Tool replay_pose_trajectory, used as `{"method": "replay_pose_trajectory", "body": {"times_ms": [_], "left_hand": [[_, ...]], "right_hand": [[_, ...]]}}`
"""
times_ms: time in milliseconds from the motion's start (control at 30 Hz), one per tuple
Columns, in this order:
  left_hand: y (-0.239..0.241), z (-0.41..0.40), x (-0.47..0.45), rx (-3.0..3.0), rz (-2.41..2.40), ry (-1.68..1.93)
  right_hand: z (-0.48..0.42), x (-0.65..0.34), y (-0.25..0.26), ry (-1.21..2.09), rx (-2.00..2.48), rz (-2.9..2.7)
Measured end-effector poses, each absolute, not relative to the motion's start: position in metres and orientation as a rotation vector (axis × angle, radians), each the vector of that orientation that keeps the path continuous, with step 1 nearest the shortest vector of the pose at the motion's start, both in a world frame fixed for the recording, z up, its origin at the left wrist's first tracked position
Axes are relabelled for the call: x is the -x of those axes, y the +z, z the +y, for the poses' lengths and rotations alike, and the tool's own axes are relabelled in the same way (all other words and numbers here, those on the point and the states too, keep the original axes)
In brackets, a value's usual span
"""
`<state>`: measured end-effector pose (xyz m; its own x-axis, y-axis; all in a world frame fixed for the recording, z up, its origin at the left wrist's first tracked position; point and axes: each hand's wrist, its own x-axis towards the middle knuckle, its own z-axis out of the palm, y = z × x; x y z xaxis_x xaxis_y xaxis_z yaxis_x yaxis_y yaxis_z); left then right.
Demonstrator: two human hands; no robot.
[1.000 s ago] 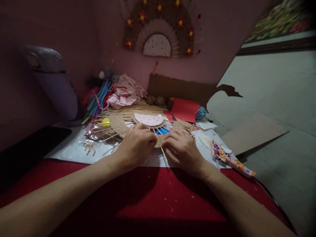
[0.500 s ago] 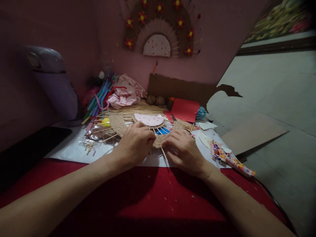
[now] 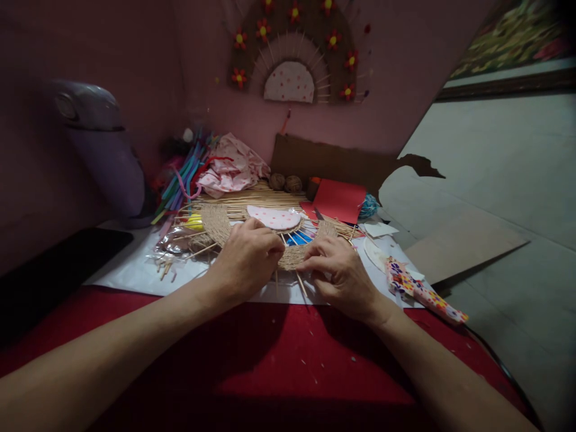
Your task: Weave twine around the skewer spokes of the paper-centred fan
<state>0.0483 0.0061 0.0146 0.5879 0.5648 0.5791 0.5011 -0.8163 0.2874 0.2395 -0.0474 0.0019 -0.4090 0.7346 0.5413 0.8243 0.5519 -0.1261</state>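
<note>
A woven twine half-ring point(image 3: 215, 223) on thin wooden sticks lies on white paper, its curved side toward me. A white half-disc with pink dots point(image 3: 274, 218) sits at its centre, and sticks fan out from it. My left hand point(image 3: 252, 255) is closed, fingers curled in a pinch at the front of the woven band. At the band's front right, my right hand point(image 3: 339, 273) grips the edge with bent fingers, thumb below. Stick ends point(image 3: 301, 284) poke out toward me between the hands. Any twine strand in the fingertips is too small to make out.
Behind are a pile of sticks point(image 3: 245, 204), dotted pink cloth point(image 3: 234, 165), twine balls point(image 3: 293, 183) and red card point(image 3: 341, 201). Pipe cleaners point(image 3: 180, 174) and a purple bottle point(image 3: 105, 156) stand left. A flower-patterned piece point(image 3: 423, 291) lies right. A similar finished half-ring point(image 3: 288, 36) hangs behind.
The right hand's fingers have shifted slightly along the band, with the thumb and fingers now a little farther apart. The left hand stays in place. The view has moved slightly.
</note>
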Motion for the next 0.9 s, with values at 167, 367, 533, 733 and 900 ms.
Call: {"method": "replay_pose_trajectory", "body": {"times_ms": [167,367,533,733,900], "left_hand": [[0.015,0.006,-0.048,-2.714,0.928,1.031],[0.016,0.006,-0.047,-2.694,0.967,1.023],[0.016,0.015,-0.042,-2.64,1.073,0.988],[0.016,0.018,-0.04,-2.632,1.181,0.882],[0.019,0.013,-0.042,-2.636,1.182,0.839]], "right_hand": [[-0.047,-0.24,0.002,-0.211,1.242,-2.255],[-0.048,-0.24,0.002,-0.186,1.254,-2.198],[-0.05,-0.237,0.002,-0.114,1.215,-2.167],[-0.052,-0.232,-0.001,-0.039,1.197,-2.317],[-0.052,-0.232,-0.002,-0.015,1.158,-2.299]]}}
